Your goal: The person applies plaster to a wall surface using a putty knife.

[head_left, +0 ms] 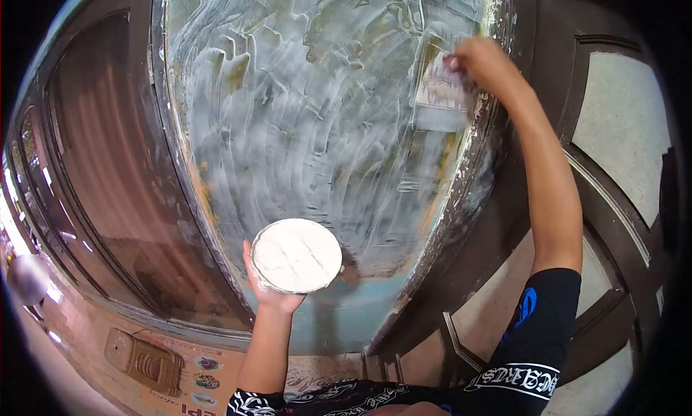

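Your right hand [478, 64] has its grip pinched on a flat scraper [445, 91], blurry and held at the smeary gray panel [288, 142], near its right edge. Your left hand [276, 295] has its grip around a round tub [297, 256] of white paste, in front of the panel's lower part. A brown box [144, 360] sits on the floor, well apart to the left.

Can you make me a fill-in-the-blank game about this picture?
The left hand holds a round tub of ____ paste.
The right hand holds a flat, smeared scraper at the streaky grey-white panel, ____ up than the tub.
The right sleeve, with white lettering, is mostly ____.

Missing words: white; higher; black.
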{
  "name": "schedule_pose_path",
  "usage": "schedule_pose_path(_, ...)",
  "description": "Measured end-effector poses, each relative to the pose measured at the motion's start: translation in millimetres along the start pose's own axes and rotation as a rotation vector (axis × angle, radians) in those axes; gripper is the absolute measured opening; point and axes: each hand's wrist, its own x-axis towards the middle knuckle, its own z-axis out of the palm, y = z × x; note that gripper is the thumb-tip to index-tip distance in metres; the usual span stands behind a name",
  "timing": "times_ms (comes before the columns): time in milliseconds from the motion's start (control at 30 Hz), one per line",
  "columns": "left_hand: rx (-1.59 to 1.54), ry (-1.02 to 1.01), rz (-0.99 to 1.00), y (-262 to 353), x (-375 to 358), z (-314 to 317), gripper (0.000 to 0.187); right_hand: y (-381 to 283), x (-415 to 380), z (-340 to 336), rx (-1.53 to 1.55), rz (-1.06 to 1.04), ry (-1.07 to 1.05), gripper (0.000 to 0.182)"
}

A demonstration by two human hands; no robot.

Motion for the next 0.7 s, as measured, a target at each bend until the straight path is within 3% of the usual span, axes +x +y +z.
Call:
schedule_pose_path(67, 0.029, 0.016, 0.002, -2, 0, -1, 0.084, 19, 14, -19, -0.106, -0.050, 0.101, 0.012)
schedule_pose_path(133, 0.061, 0.029, 0.007, -2, 0, 0, 0.085, 45, 28, -37, -0.016, -0.101, 0.196, 0.017)
schedule_pose_path(200, 0.069, 0.091, 0.021, -2, 0, 1, 0.086, 53, 29, -58, -0.031, -0.016, 0.276, 0.020)
schedule_pose_path(233, 0.070, 0.094, 0.020, 0, 0, -2, 0.086, 38, 28, -74, -0.123, 0.111, 0.133, 0.020)
schedule_pose_path(267, 0.076, 0.102, 0.022, 3, -1, -6, 0.086, 28, 21, -72, -0.122, 0.114, 0.131, 0.020)
schedule_pose_path(367, 0.105, 0.093, 0.024, 5, -3, -1, 0.086, -4, -2, -58, 0.125, -0.011, -0.103, 0.016)
schedule_pose_path(400, 0.132, 0.081, 0.024, 6, -5, 1, 0.085, -29, -12, -47, 0.059, 0.047, -0.203, 0.015)
schedule_pose_path(467, 0.118, 0.078, 0.022, 5, -6, 1, 0.085, -40, -23, -12, 0.128, -0.088, -0.337, 0.011)
schedule_pose_path(533, 0.120, 0.068, 0.012, 4, -7, 3, 0.086, -39, -26, 8, 0.063, -0.142, -0.278, 0.010)
schedule_pose_path(567, -0.069, 0.139, 0.024, 4, -6, 3, 0.087, -32, -22, 5, 0.090, -0.085, -0.239, 0.010)
schedule_pose_path(633, -0.003, 0.106, 0.021, 2, -4, 1, 0.087, -13, -4, -17, 0.166, 0.092, -0.106, 0.011)
schedule_pose_path(667, 0.066, 0.079, 0.015, 1, -4, -2, 0.087, 17, 9, -25, 0.011, -0.036, 0.027, 0.011)
schedule_pose_path(700, 0.070, 0.111, 0.036, 2, -3, -7, 0.087, 13, 14, -49, 0.027, 0.147, 0.057, 0.013)
